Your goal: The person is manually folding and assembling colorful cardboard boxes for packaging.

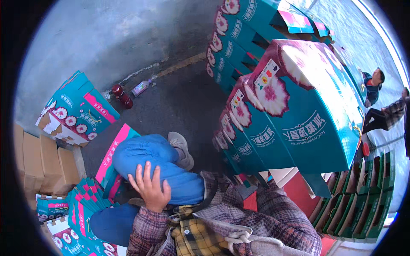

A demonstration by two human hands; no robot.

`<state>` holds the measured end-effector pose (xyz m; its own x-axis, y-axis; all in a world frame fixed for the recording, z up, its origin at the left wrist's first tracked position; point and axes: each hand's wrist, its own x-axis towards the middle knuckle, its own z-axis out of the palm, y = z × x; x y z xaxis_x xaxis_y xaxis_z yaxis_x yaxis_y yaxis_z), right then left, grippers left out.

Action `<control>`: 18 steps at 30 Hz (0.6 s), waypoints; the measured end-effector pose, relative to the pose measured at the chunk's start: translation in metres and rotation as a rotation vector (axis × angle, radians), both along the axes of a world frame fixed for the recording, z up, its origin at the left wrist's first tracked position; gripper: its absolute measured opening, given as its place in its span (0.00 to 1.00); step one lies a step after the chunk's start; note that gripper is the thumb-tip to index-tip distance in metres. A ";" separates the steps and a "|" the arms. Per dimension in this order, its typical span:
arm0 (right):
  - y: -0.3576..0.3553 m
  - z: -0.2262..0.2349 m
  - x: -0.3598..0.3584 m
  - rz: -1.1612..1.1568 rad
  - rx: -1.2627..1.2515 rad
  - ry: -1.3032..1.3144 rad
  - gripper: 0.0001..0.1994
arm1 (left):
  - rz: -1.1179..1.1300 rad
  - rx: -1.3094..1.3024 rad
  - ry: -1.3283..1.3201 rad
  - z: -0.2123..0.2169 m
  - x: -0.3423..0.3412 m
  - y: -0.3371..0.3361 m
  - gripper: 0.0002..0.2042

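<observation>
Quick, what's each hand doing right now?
Left hand: open, fingers spread, resting on the blue-jeaned knee, holding nothing.
Right hand: not in view.

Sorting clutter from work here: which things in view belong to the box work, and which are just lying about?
Belonging:
- left hand, resting on the raised knee
- large teal carton at the right
- stack of flat teal cartons

Lying about:
- dark red bottle
- clear bottle
- brown cardboard boxes

Single head view, looking steeply down, close over lap [162,170]
</observation>
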<state>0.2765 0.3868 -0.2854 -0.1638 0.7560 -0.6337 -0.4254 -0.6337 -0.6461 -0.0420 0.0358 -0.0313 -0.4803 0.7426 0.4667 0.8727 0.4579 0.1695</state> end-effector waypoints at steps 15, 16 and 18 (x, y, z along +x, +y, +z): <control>0.073 -0.026 0.103 -0.047 0.003 -0.185 0.20 | 0.033 -0.072 0.050 0.006 0.003 0.037 0.21; 0.071 -0.025 0.106 -0.040 0.010 -0.219 0.21 | 0.029 -0.060 0.057 0.006 0.004 0.039 0.21; 0.063 -0.030 0.115 0.008 0.009 -0.308 0.21 | 0.020 -0.046 0.037 0.007 0.006 0.038 0.21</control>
